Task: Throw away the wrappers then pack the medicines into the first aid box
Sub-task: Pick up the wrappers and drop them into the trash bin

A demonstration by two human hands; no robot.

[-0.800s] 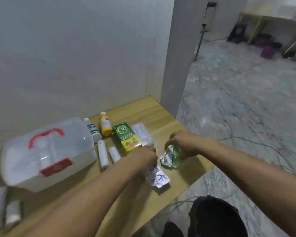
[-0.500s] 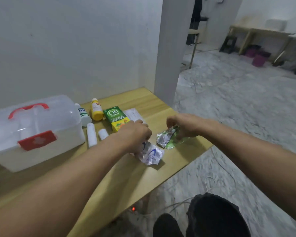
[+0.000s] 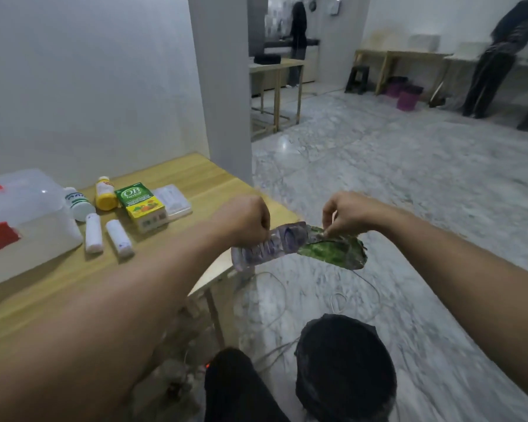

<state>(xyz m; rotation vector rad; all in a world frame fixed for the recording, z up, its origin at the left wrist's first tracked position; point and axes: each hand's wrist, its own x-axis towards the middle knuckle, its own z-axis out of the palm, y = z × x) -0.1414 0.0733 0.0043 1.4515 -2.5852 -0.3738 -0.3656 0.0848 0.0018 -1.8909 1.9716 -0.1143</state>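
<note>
1. A crumpled white wrapper with blue print (image 3: 269, 243) is gripped by the left hand (image 3: 244, 219), whose fingers are curled tight around its upper end.
2. A crumpled green wrapper (image 3: 333, 251) is pinched at its top edge by the fingers of the right hand (image 3: 352, 213).
3. Both wrappers are held in the air past the near corner of the wooden worktop (image 3: 177, 175), over the marble floor (image 3: 409, 184), and their inner ends are seen touching or overlapping; which of the two cannot be told through the blur.
4. A black round container (image 3: 345, 367) is seen on the floor below the hands, close to the person's dark-clad knee.
5. The first aid box (image 3: 28, 229), translucent with a red latch and red handle, is seen closed at the left edge of the worktop.
6. Just beside the box a white bottle with a green label (image 3: 77, 204) and a yellow bottle (image 3: 105, 194) are laid side by side.
7. Two small white rolls (image 3: 93, 234) are laid in front of the bottles, close together but apart.
8. A green and yellow medicine carton (image 3: 142, 207) is placed right of the yellow bottle, and a flat clear packet (image 3: 173, 200) lies against its far side.
9. Two people in dark clothes are seen standing at tables in the background.
</note>
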